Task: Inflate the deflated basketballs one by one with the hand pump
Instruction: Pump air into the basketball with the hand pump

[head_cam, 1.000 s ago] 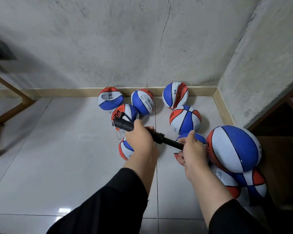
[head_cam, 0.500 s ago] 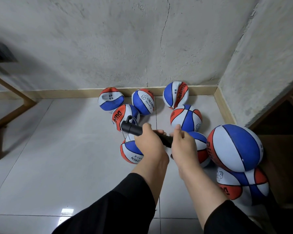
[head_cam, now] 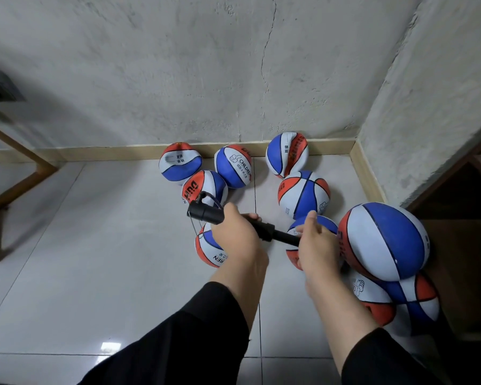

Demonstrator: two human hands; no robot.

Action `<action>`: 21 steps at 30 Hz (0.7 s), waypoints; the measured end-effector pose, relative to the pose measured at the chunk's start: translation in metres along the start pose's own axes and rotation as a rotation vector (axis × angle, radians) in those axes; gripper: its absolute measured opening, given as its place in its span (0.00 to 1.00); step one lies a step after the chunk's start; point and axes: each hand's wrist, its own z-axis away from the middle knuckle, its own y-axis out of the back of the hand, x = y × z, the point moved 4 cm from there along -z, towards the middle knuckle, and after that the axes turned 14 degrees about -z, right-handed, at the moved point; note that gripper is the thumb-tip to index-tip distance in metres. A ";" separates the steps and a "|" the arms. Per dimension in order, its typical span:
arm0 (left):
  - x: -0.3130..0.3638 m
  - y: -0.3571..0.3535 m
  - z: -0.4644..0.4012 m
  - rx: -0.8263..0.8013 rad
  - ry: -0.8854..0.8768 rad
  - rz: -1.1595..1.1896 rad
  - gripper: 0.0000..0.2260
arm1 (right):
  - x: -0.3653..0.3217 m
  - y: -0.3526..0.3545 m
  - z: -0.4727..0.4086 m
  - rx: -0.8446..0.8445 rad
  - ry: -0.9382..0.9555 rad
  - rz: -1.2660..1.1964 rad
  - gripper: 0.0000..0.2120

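A bare indoor corner: cracked concrete walls (head_cam: 178, 65), a pale tiled floor (head_cam: 95, 259) and wooden skirting (head_cam: 109, 153), like a storeroom.

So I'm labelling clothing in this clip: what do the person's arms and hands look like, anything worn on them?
Both arms wear black long sleeves, pushed up so the forearms are bare. The left hand and right hand are bare: no gloves, and no rings, watch or markings visible from this side.
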 end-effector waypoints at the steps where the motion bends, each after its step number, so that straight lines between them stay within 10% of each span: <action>1: -0.001 -0.002 0.004 0.000 -0.009 0.010 0.18 | -0.003 -0.004 0.002 -0.002 0.013 -0.018 0.27; 21: 0.013 0.002 -0.004 -0.013 -0.003 -0.018 0.19 | 0.000 0.006 -0.005 -0.002 0.043 -0.011 0.27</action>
